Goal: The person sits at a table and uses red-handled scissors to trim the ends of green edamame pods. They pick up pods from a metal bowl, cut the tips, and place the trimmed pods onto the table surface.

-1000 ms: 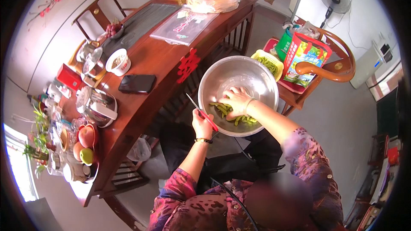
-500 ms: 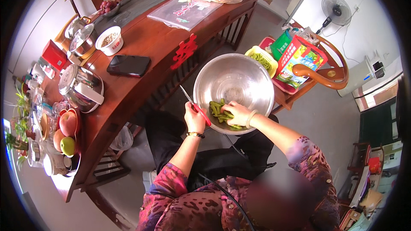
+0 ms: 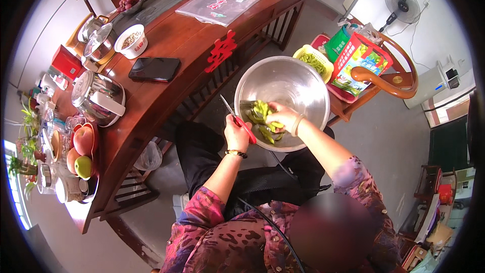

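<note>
A wide steel bowl sits over my lap, tilted a little, with green edamame pods gathered at its near left side. My right hand is inside the bowl, fingers curled around several pods, which look lifted and smeared by motion. At the bowl's left rim my left hand grips a pair of scissors by the red handles, blades pointing up and away. The scissors' tips stay outside the bowl.
A yellow basket of green pods stands on a wooden chair beyond the bowl, beside a red and green bag. Left of me, the curved wooden table carries a phone, a white bowl, a kettle and fruit.
My right hand has closed on pods and raised them off the bowl's bottom. The scissors have turned slightly in my left hand. The whole view has shifted a little.
</note>
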A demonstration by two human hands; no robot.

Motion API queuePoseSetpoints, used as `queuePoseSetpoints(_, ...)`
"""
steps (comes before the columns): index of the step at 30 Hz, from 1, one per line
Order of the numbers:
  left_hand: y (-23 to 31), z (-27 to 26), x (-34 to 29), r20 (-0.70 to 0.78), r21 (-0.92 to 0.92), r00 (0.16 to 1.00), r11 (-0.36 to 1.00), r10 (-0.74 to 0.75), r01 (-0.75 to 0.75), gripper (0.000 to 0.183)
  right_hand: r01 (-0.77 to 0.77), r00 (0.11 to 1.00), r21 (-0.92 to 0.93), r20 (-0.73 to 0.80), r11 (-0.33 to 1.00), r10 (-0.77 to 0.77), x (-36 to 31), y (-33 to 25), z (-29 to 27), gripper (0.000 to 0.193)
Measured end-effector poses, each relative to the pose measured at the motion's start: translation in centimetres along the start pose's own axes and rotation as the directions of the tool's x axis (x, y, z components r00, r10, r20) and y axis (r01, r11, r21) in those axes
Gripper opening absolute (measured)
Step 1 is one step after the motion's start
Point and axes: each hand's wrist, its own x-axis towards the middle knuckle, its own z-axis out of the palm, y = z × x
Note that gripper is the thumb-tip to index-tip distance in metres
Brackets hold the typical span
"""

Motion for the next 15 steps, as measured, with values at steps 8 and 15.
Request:
queuePoseSetpoints(8,-1.2,-0.6,0.9,0.019,-0.064,1.0,0.998,-0.017,0.019,0.03,0.017,0.947,0.69,0.222,0.724,-0.234,-1.9,-2.0,-1.6,0.028)
queuePoseSetpoints(15,0.0,-0.9,0.8,0.002,-0.011,0.999,0.999,0.032,-0.032,0.031,0.049,0.978,0.572,0.139,0.818,-0.155,-1.3,-2.3,-1.6,0.014)
